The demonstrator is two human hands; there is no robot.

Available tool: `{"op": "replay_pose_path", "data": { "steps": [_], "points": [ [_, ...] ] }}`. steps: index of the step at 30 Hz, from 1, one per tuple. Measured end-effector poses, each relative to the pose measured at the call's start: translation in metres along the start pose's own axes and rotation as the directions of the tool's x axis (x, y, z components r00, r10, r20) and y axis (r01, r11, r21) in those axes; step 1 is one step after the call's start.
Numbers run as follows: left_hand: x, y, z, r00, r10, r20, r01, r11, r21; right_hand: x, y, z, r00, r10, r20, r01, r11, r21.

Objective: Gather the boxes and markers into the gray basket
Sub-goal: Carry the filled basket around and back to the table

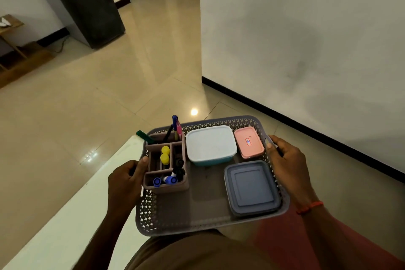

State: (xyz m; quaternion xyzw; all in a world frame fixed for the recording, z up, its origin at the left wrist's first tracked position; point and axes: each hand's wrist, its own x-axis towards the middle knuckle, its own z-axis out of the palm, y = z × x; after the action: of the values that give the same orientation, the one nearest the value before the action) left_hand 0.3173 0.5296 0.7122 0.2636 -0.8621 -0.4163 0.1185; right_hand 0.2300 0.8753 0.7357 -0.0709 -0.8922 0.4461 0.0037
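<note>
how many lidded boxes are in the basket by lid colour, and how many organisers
White-lidded box: 1
Pink-lidded box: 1
Gray-lidded box: 1
Organiser with markers: 1
Total: 4, all inside the gray basket, which the left hand and right hand hold by its sides.

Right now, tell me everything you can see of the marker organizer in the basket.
The marker organizer is a brownish-pink, plastic-looking caddy split into several open compartments. It stands upright in the left part of the gray basket, beside the white-lidded box. Its far compartment holds upright pens and markers, with a green one leaning out over the rim; a middle slot holds two yellow caps, and the near slots hold blue-capped and black-capped markers. The left hand grips the basket rim right next to it.
</note>
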Motion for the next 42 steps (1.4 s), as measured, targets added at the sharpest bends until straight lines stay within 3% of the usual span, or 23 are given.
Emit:
{"op": "replay_pose_path", "data": {
  "steps": [12, 18, 30, 42],
  "points": [
    [0.108, 0.032, 0.038, 0.994, 0.092, 0.061, -0.093, 0.996, 0.014, 0.073, -0.014, 0.012, 0.994, 0.063, -0.091, -0.066, 0.998, -0.025],
    [0.139, 0.061, 0.064, 0.998, 0.05, 0.025, -0.05, 0.999, -0.016, 0.118, -0.018, 0.006, 0.994, 0.096, -0.049, -0.093, 0.994, 0.065],
    [0.171, 0.121, 0.144, 0.995, -0.013, -0.101, 0.021, 0.997, 0.071, 0.249, 0.003, -0.043, 0.995, 0.008, 0.097, -0.027, 0.98, 0.197],
    [0.195, 0.157, 0.177, 0.975, -0.092, -0.205, 0.11, 0.991, 0.081, 0.35, -0.003, -0.042, 0.967, -0.078, 0.244, 0.033, 0.983, 0.182]
  ]
}}
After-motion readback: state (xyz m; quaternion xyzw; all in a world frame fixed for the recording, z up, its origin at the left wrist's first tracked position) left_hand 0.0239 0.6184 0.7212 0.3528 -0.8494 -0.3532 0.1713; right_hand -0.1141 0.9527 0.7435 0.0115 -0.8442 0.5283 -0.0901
